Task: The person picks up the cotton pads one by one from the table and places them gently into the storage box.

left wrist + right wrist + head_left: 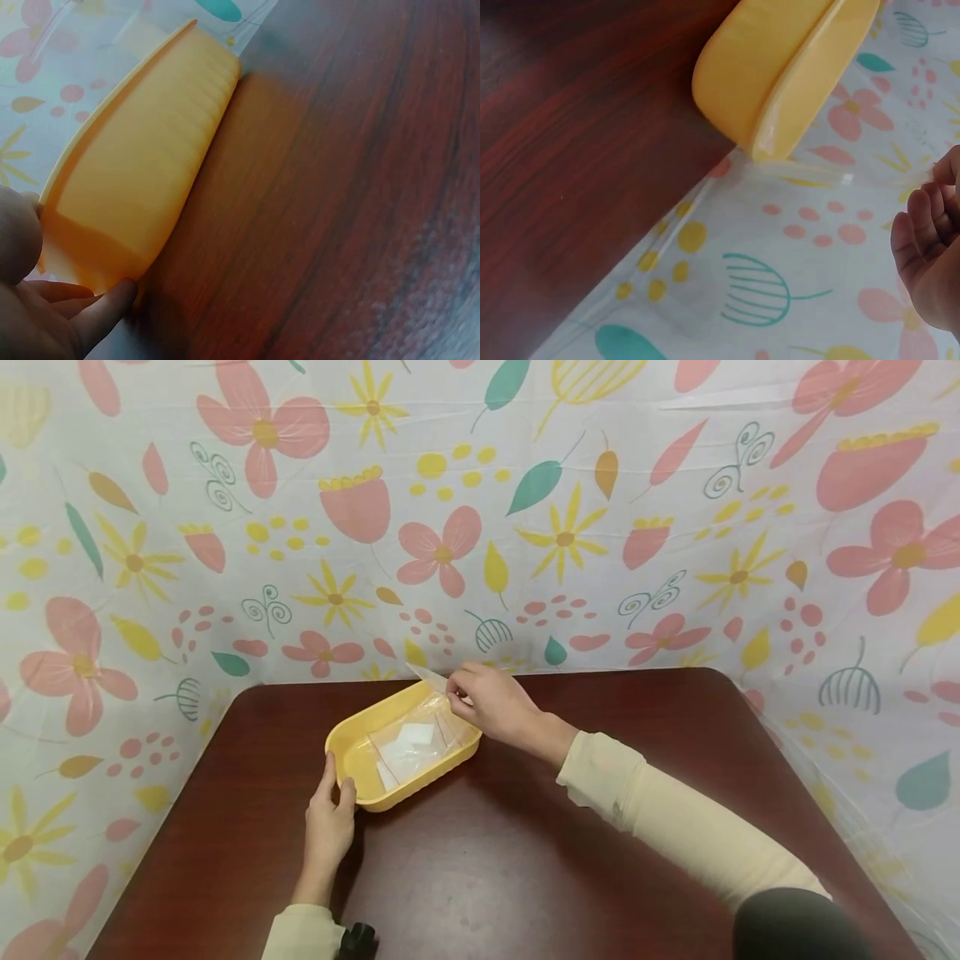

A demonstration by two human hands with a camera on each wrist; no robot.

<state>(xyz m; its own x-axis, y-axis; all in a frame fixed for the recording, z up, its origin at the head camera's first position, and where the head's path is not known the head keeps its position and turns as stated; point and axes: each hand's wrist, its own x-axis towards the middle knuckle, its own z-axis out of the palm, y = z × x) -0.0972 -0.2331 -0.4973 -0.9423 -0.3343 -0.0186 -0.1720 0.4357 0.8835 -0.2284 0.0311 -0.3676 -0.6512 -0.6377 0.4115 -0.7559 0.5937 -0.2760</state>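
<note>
A yellow tray (pixel 352 747) with rounded corners sits at an angle on the table. My left hand (pixel 328 822) holds its left end, thumb on the near side and fingers along the outer end; the left wrist view shows fingertips (pixel 116 296) low on the wall. Inside lie clear plastic zip bags (pixel 405 768) with reddish seal lines and white pieces (pixel 417 734). Over the tray's far right end, my right hand (pixel 495 702) pinches a clear plastic bag (pixel 429 678), seen nearly edge-on as a thin strip in the right wrist view (pixel 832 176).
The dark red-brown table (pixel 480 877) has its back edge just behind the tray. A white cloth (pixel 480 485) printed with flowers and leaves hangs behind and along the sides. A dark rounded object (pixel 798 927) covers part of the right sleeve.
</note>
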